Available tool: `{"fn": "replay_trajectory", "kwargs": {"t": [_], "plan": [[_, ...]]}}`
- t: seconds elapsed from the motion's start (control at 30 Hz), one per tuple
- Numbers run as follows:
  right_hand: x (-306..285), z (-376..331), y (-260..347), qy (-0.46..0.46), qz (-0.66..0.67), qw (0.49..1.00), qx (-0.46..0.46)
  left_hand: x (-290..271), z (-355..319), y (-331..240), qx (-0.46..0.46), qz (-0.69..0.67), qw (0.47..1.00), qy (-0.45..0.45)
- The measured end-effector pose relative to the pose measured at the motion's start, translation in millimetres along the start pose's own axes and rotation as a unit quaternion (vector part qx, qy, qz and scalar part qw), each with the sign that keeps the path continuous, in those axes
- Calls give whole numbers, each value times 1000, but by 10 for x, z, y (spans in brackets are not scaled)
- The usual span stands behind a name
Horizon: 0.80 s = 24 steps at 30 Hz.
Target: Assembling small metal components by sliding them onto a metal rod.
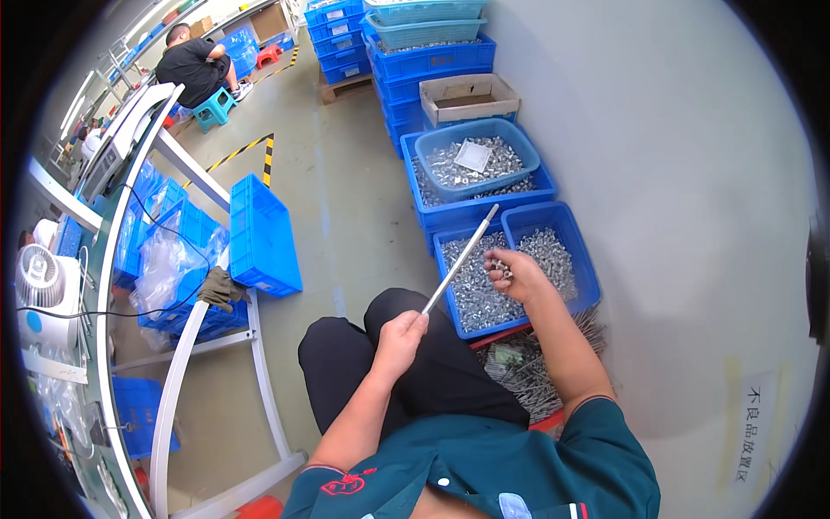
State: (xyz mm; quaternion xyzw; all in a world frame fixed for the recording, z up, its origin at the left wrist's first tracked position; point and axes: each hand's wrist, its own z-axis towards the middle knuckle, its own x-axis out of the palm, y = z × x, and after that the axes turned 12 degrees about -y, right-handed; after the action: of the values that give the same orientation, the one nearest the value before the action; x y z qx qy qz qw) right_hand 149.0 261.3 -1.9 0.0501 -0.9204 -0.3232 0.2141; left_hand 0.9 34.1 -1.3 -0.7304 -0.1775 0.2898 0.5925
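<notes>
My left hand (399,342) is closed around the lower end of a slim silver metal rod (462,259), which slants up and away to the right. Just right of the rod, my right hand (522,278) has its fingers curled over several small metal fittings (501,270); their exact kind is too small to tell. Below that hand stands a blue divided bin (590,266), with small silver metal pieces (477,298) in both of its compartments. The rod's upper part crosses over the bin's far left corner.
Farther off, a light-blue basket (529,154) of metal parts sits in a blue crate (424,212), with stacked crates (432,62) behind. Thin metal rods (527,381) lie beside my right thigh. At left are a white-framed bench (177,389), a blue crate (262,233) and a seated person (192,69).
</notes>
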Motion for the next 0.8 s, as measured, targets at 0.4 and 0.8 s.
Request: {"fn": "replay_trajectory", "kwargs": {"t": [0.4,0.8], "plan": [[-45,2,451,117,181,976,-29,17,-23,-6,20,19,1000,12],[164,-197,573,53,13,983,-178,38,-39,-7,57,42,997,-9]]}}
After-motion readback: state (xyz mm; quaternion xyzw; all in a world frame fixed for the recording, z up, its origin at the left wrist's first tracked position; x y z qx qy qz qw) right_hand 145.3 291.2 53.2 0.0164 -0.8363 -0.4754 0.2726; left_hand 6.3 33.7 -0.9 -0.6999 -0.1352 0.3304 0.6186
